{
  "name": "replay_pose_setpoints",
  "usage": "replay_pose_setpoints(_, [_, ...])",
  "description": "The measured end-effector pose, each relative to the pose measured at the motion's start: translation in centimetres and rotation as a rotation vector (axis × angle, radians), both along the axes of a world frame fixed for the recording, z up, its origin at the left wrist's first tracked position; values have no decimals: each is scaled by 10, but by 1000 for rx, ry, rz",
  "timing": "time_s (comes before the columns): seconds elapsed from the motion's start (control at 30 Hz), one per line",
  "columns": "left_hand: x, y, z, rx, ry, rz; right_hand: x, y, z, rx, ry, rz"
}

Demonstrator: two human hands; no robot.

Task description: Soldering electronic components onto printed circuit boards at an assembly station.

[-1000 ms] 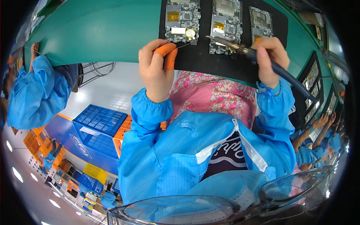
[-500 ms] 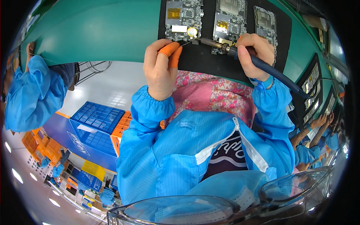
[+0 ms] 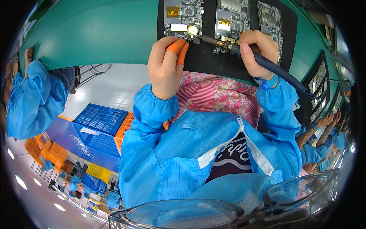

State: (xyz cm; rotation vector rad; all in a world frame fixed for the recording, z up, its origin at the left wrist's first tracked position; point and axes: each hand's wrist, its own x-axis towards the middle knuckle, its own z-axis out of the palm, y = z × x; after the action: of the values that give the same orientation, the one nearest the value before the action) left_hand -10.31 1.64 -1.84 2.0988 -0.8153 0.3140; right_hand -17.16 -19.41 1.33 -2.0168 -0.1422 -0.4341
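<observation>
My right hand point(image 3: 260, 53) grips a soldering iron point(image 3: 244, 52) by its dark handle, with the cord trailing off to the right. Its tip meets the lower edge of the left circuit board point(image 3: 183, 19), just under a round coin cell point(image 3: 192, 30). Orange finger cots cover two fingertips of my left hand point(image 3: 166, 66), which pinches a thin solder wire point(image 3: 191, 39) whose end reaches the iron's tip. A second circuit board point(image 3: 233, 19) lies beyond the iron, and a third board point(image 3: 269, 19) sits farther right. All three rest on a black mat point(image 3: 217, 65).
The mat lies on a green table point(image 3: 103, 34). More boards on dark trays point(image 3: 318, 86) are at the right, where co-workers' hands point(image 3: 329, 120) show. Another person in a blue smock point(image 3: 34, 99) is at the left. Blue crates point(image 3: 100, 118) stand on the floor behind.
The boards and mat appear slightly farther left and up in the picture. My left hand has shifted a little toward the iron's tip. Both hands keep their holds.
</observation>
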Motion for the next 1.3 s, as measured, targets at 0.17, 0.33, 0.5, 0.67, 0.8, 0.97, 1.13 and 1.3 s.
replay_pose_setpoints(0.17, [0,-5,0,52,-18,-20,0,0,-2,18,-22,3])
replay_pose_setpoints(0.33, [3,-5,3,103,-73,-30,0,0,-2,4,-12,11])
replay_pose_setpoints(0.5, [3,2,9,150,-113,-44,0,0,-1,-13,-27,9])
replay_pose_setpoints(0.67, [-1,12,15,-39,134,66,-4,-1,3,-5,-46,-53])
replay_pose_setpoints(0.8, [1,19,17,121,-73,111,-6,0,6,41,-6,-83])
replay_pose_setpoints(0.97, [3,17,15,48,-34,82,-4,4,8,7,-14,-54])
replay_pose_setpoints(1.13, [2,15,12,43,-9,87,0,6,7,-5,-18,-21])
replay_pose_setpoints(1.3, [4,14,8,40,-12,78,3,6,3,-50,-28,42])
